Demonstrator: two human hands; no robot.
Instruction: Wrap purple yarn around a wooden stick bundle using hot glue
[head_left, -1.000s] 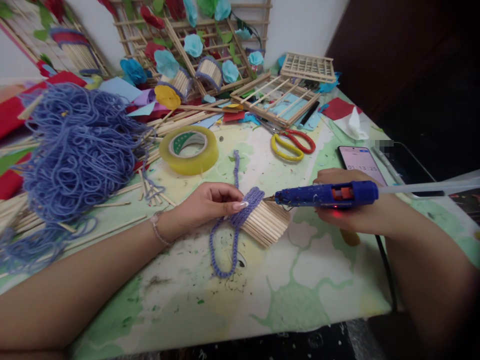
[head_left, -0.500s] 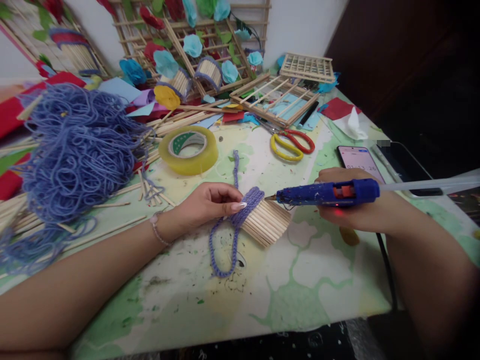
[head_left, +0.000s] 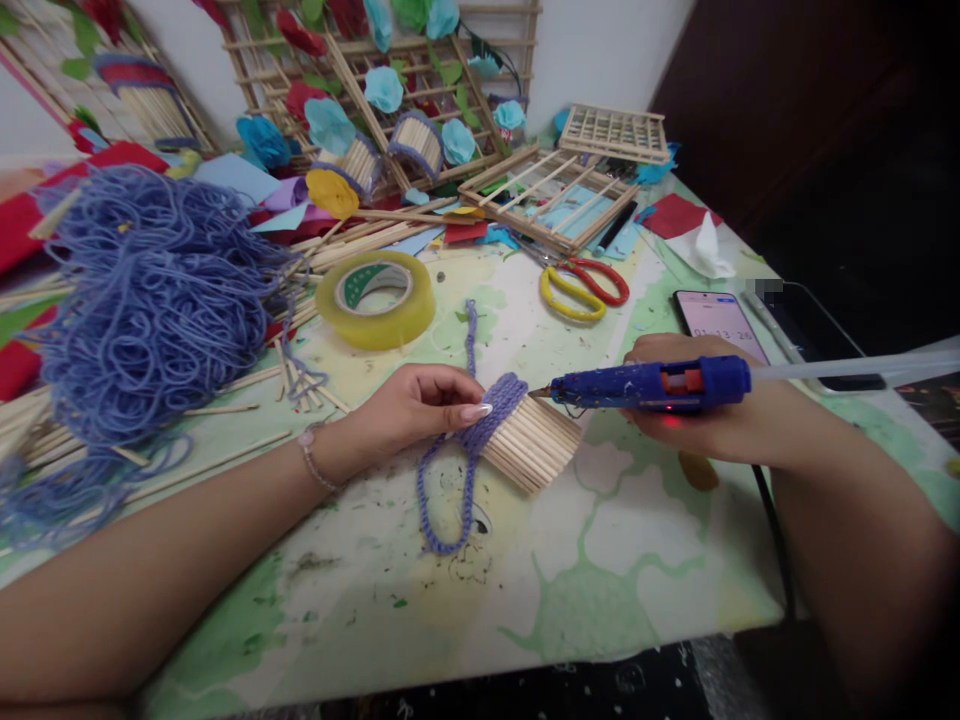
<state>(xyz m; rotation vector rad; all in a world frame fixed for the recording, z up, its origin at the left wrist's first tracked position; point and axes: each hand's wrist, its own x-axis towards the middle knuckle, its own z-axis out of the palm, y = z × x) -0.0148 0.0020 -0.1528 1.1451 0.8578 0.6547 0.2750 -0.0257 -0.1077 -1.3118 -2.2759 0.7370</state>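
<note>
A small bundle of wooden sticks [head_left: 534, 448] lies on the table's middle, its left end wrapped in a purple braided cord [head_left: 480, 425]. The cord's loose loop trails down toward me. My left hand [head_left: 409, 405] rests on the wrapped end, fingers pinched on the cord. My right hand [head_left: 694, 415] grips a blue glue gun [head_left: 649, 385] held level. Its nozzle tip points left and sits at the top right of the wrapped end. A clear glue stick juts from the gun's back to the right.
A heap of purple yarn [head_left: 150, 300] fills the left. A tape roll [head_left: 376, 298], scissors [head_left: 585, 290] and a phone [head_left: 724, 320] lie behind the work. Stick frames with paper flowers [head_left: 390, 90] stand at the back. The table edge [head_left: 525, 660] runs near me.
The glue gun shifted back slightly to the right, then returned left toward the wrapped end. My left hand and the bundle stayed put.
</note>
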